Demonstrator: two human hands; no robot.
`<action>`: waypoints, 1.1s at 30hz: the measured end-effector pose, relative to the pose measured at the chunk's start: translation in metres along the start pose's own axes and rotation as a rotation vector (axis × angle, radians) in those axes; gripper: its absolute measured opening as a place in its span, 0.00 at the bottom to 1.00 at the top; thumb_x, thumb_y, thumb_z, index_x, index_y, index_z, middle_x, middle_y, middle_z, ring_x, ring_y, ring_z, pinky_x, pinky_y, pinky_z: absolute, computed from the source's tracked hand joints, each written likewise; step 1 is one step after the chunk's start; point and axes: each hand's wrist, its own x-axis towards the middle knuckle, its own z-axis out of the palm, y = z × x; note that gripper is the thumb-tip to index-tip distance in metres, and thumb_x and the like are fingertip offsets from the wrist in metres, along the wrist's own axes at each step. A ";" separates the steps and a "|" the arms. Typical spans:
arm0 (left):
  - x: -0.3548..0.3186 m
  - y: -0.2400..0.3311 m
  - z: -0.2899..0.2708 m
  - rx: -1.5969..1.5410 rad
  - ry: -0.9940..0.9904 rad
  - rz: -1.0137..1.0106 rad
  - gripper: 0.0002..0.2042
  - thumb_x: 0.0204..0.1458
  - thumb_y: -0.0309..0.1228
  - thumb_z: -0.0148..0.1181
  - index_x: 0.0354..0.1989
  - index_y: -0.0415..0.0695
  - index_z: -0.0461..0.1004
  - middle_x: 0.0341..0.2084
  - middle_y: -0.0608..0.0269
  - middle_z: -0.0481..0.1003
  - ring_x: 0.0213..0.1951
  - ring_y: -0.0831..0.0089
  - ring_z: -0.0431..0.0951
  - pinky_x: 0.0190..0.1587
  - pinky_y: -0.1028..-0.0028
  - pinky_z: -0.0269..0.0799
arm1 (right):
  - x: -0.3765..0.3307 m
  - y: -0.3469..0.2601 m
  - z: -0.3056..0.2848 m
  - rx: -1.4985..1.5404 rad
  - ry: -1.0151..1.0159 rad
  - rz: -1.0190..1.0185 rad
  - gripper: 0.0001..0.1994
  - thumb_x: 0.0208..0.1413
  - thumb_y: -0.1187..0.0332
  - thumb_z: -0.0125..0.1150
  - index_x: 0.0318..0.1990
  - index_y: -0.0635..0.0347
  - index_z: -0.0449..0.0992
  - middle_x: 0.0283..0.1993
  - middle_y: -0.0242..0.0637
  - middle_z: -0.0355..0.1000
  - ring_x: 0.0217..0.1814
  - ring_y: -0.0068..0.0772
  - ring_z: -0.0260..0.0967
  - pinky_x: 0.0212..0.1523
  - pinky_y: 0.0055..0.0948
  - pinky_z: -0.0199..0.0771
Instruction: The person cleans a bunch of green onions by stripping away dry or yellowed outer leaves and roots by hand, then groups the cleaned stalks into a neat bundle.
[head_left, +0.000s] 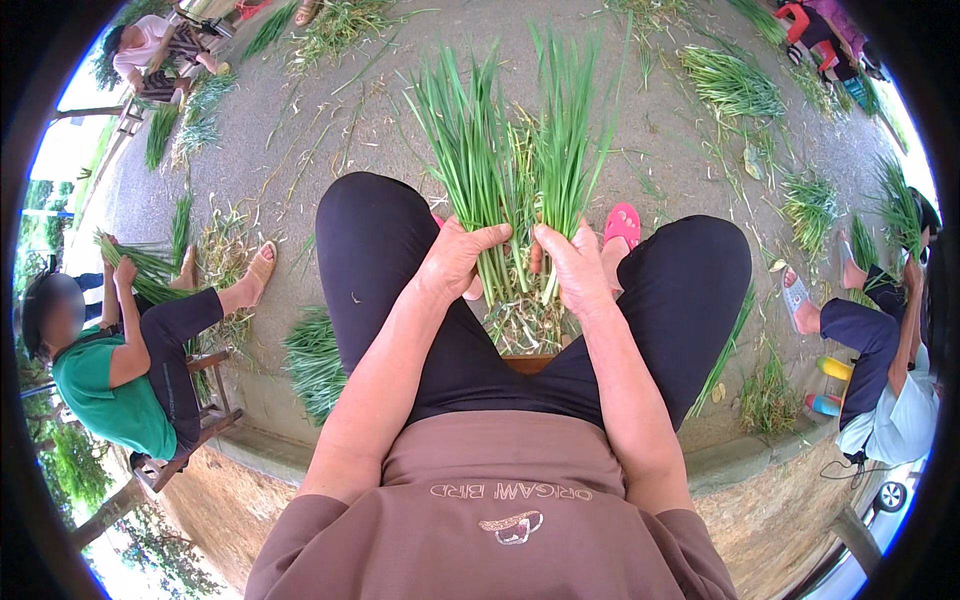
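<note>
Far out to the left of the grip, a seated person in a green shirt handles long leaves. The left hand is closed around a bundle of long green grass-like stalks, fingers wrapped across its lower stems. Touching it on the right, a second green bunch is clasped by the right hand. Both bunches stand upright between the knees. Just right of the grip sits a pink slipper; below it lie dry trimmings.

Pink sandal, green-shirted person on wooden stool
</note>
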 end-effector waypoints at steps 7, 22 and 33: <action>-0.002 -0.001 -0.001 -0.041 -0.081 -0.019 0.14 0.46 0.19 0.60 0.43 0.41 0.72 0.33 0.65 0.75 0.33 0.75 0.75 0.37 0.74 0.73 | -0.002 -0.005 0.007 -0.084 0.011 0.028 0.17 0.46 0.71 0.68 0.43 0.60 0.69 0.28 0.26 0.69 0.20 0.14 0.60 0.18 0.18 0.60; 0.001 -0.005 -0.004 -0.050 -0.082 0.022 0.18 0.45 0.23 0.65 0.46 0.39 0.70 0.35 0.61 0.76 0.35 0.69 0.77 0.36 0.67 0.76 | -0.002 -0.007 0.003 0.055 -0.073 0.086 0.10 0.51 0.71 0.61 0.40 0.62 0.71 0.27 0.30 0.69 0.22 0.19 0.66 0.22 0.20 0.69; 0.009 -0.013 -0.015 -0.004 0.134 0.031 0.17 0.48 0.25 0.64 0.47 0.43 0.69 0.32 0.65 0.72 0.33 0.71 0.72 0.36 0.67 0.71 | -0.008 -0.024 0.007 0.357 0.036 -0.021 0.09 0.53 0.73 0.60 0.40 0.61 0.70 0.35 0.37 0.71 0.24 0.24 0.67 0.21 0.22 0.67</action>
